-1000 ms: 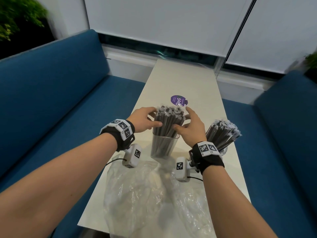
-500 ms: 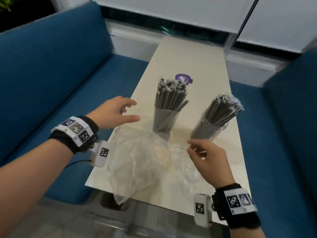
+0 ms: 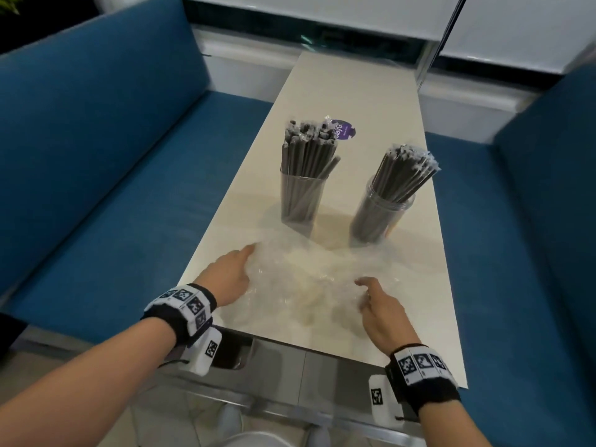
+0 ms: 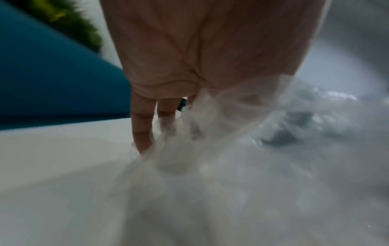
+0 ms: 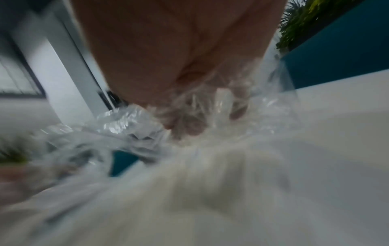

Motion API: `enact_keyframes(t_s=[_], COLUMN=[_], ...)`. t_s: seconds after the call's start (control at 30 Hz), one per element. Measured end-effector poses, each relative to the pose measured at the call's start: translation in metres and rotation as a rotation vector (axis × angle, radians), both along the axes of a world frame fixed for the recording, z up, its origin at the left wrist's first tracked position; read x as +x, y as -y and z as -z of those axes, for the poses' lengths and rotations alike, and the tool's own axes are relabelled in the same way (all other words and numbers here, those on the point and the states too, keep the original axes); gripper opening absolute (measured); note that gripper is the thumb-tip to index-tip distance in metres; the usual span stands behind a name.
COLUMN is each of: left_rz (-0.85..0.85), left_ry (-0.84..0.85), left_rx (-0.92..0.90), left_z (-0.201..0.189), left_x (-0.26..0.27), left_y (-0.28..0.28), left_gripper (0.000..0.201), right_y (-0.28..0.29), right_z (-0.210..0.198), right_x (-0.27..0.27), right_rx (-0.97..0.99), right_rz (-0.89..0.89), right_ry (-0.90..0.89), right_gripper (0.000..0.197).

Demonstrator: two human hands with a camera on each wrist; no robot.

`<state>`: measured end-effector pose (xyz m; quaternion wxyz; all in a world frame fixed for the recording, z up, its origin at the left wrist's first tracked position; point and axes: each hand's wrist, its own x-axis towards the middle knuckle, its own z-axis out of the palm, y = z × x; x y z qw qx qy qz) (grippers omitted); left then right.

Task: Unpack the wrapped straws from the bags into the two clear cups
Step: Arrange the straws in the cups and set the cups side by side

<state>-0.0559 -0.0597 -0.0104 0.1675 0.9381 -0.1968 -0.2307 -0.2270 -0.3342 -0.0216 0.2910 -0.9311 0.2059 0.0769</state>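
- The wrapped straws (image 3: 308,158) stood bundled in the left clear cup (image 3: 301,200), and a second bundle (image 3: 404,174) leaned in the right clear cup (image 3: 375,217); both cups sat mid-table, well beyond the hands.
- The empty clear plastic bags (image 3: 309,275) lay crumpled on the cream table (image 3: 351,91) between cups and near edge.
- The left hand (image 3: 230,274) lay on the bags' left side, fingers mostly straight and spread into the film; it pressed rather than gripped.
- The right hand (image 3: 380,304) had its fingers curled into the film; the blurred wrist view suggested a bunch gathered in them.
- Judged: the film was very light, limp and slippery, so gathering a fistful of folds would hold better than pinching one layer.
- Judged: the packed cups looked top-heavy, best taken low around the wall.
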Motion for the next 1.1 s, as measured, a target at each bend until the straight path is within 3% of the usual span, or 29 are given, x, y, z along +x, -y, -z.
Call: enact_keyframes(t_s=[0.13,0.23,0.33,0.4,0.47,0.63,0.7,0.77,0.83,0.87,0.97,1.03,1.1], left_rz=[-0.009,0.056,-0.024,-0.084,-0.142,-0.425,-0.515,-0.596,-0.608,-0.556,-0.551,-0.606,-0.637], left_ry=[0.016,-0.045,-0.367,-0.503,-0.48,-0.401,-0.277,-0.257,-0.336,-0.443,-0.446,-0.398,-0.478], left_rx=[-0.266,-0.421,-0.741,-0.904,-0.94,-1.099,-1.096,-1.153,-1.282,-1.34,-1.234,-1.225,-1.24], left_z=[-0.026,-0.045,-0.072,-0.08,-0.078,-0.067,-0.069,-0.07,-0.082,-0.09,-0.092,-0.086,-0.08], left_x=[-0.009,-0.032,-0.064,-0.082,-0.096,-0.109,-0.103,-0.1,-0.112,-0.121,-0.146,-0.156,-0.167], left_y=[0.01,0.026,0.037,0.044,0.051,0.052,0.046,0.043,0.042,0.044,0.05,0.041,0.032], left_gripper=[0.073,0.051,0.024,0.031,0.043,0.045,0.048,0.052,0.027,0.018,0.026,0.027,0.029], right_y=[-0.023,-0.04,-0.048,-0.053,-0.06,-0.049,-0.029,-0.012,-0.01,-0.016,-0.04,-0.051,-0.064], right_z=[-0.033,-0.042,-0.05,-0.057,-0.064,-0.081,-0.086,-0.087,-0.083,-0.081,-0.076,-0.069,-0.059], right_x=[0.01,0.03,0.04,0.041,0.043,0.031,0.01,-0.008,-0.015,-0.015,-0.006,0.005,0.013], right_rx=[0.317,0.395,0.426,0.447,0.479,0.711,0.694,0.557,0.554,0.653,0.941,0.912,0.815], right_rz=[-0.111,-0.197,-0.214,-0.218,-0.215,-0.321,-0.354,-0.382,-0.433,-0.444,-0.382,-0.305,-0.208], right_ry=[0.266,0.415,0.444,0.453,0.443,0.326,0.46,0.591,0.543,0.504,0.493,0.51,0.485], right_gripper=[0.013,0.013,0.017,0.022,0.022,0.05,0.059,0.063,0.059,0.055,0.045,0.04,0.032])
